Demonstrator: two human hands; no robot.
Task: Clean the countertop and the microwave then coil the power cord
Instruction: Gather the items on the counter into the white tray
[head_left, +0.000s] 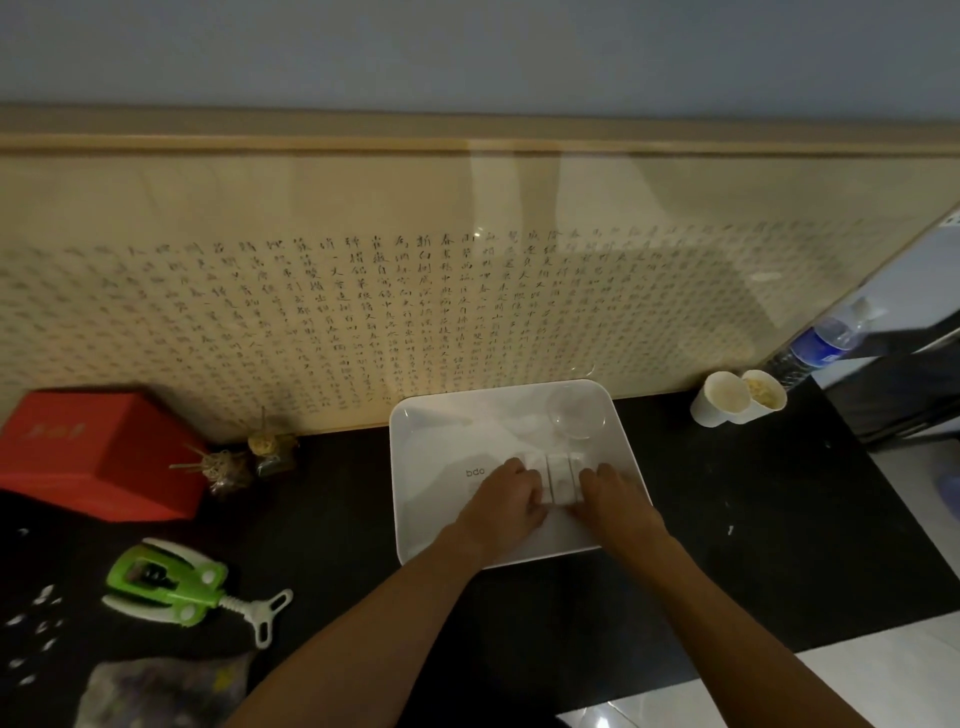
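Observation:
A white flat-topped appliance marked "bdo", apparently the microwave, stands on the black countertop against the back panel. On its top lies a white bundle in three side-by-side folds, which looks like the power cord. My left hand grips the bundle's left side and my right hand grips its right side, fingers curled onto it. A clear glass bowl sits on the appliance's far right corner.
A red box and two dried twig bundles sit at the back left. A green hand tool, white scraps and a plastic bag lie front left. Two paper cups and a water bottle stand back right.

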